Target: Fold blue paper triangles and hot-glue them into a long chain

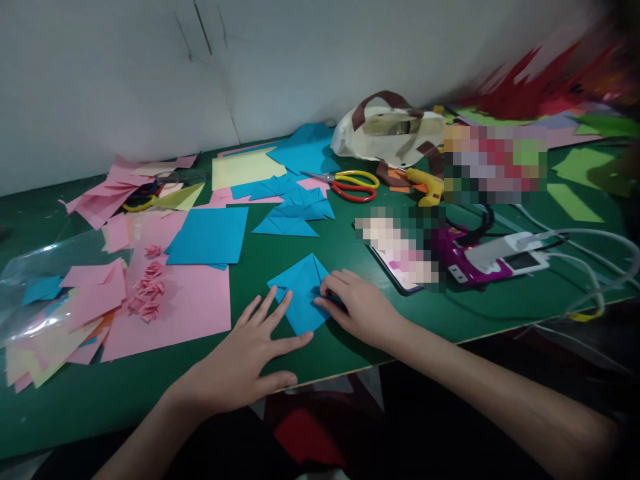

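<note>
the blue folded paper [301, 297] lies on the green table [345, 370] near its front edge, between the two hands, one corner pointing away from the person. the left hand [257, 353] is spread wide and grips nothing: its fingertips rest along the paper's left side and lower corner, while the thumb lies lower, off the paper, by the table edge. the right hand [363, 308] is curled, thumb and index finger nearly together at the paper's right side, seemingly pinching a flap there; which layer they have is hard to tell, since the knuckles and shadow cover it.

the step in hand looks like folding or creasing that right flap, with the left hand as the anchor. as i judge it, this calls for keeping the sheet from sliding, lining the flap up with its edge, then firm pressure along the crease.

just beyond lie blue folded pieces [287, 225], and to the left a stack of blue square sheets [207, 237] partly over a pink sheet [203, 300] that carries small pink paper roses [151, 288]. scissors [356, 193] lie farther back, apart from both hands.
</note>
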A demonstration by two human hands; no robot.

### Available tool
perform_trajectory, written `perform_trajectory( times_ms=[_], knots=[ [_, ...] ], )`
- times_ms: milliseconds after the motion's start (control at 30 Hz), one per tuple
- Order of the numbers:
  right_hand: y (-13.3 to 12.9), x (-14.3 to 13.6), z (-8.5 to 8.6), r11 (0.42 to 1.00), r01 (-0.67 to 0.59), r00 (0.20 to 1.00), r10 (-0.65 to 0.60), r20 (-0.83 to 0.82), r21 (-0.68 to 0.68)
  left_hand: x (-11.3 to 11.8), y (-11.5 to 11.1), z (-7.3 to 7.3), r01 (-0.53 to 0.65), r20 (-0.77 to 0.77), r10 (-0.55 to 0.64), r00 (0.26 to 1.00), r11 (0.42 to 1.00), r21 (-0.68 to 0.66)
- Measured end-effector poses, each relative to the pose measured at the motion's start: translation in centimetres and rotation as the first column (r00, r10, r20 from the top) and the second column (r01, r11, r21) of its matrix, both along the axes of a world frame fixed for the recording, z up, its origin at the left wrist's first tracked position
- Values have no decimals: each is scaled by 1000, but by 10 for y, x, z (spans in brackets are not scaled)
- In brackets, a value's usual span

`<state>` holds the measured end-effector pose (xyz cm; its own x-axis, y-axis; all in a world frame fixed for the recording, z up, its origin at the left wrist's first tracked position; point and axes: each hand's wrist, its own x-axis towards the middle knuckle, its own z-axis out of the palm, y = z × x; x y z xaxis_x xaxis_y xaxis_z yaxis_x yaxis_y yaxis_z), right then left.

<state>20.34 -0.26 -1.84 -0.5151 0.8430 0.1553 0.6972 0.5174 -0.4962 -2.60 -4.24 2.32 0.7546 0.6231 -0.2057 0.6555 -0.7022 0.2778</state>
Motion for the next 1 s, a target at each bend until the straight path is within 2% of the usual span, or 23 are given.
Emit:
perform_trajectory(
  times_ms=[200,367,433,533,600,667,1000],
  knots=[
    [0,0,-2,1000,-3,1000,3,-28,1,0,2,3,40,3,-40,999,998,52],
    [-2,-1,-3,1000,9,999,-8,-40,19,9,-5,-5,55,32,-63,997,976,211],
    [-2,-1,-4,1000,10,999,-9,-46,22,14,-11,-12,41,69,-65,996,950,310],
    [-2,-1,-5,1000,12,999,-11,-40,27,22,-20,-23,28,104,-87,991,880,473],
    [-2,-1,-5,999,12,999,-11,-34,31,27,-24,-28,7,124,-86,989,846,533],
    [-2,-1,-5,999,14,999,-13,-30,31,29,-26,-30,-10,149,-90,985,827,562],
    [-3,-3,-5,999,34,999,-34,-15,23,32,-25,-29,-5,199,-137,970,812,584]
  ],
)
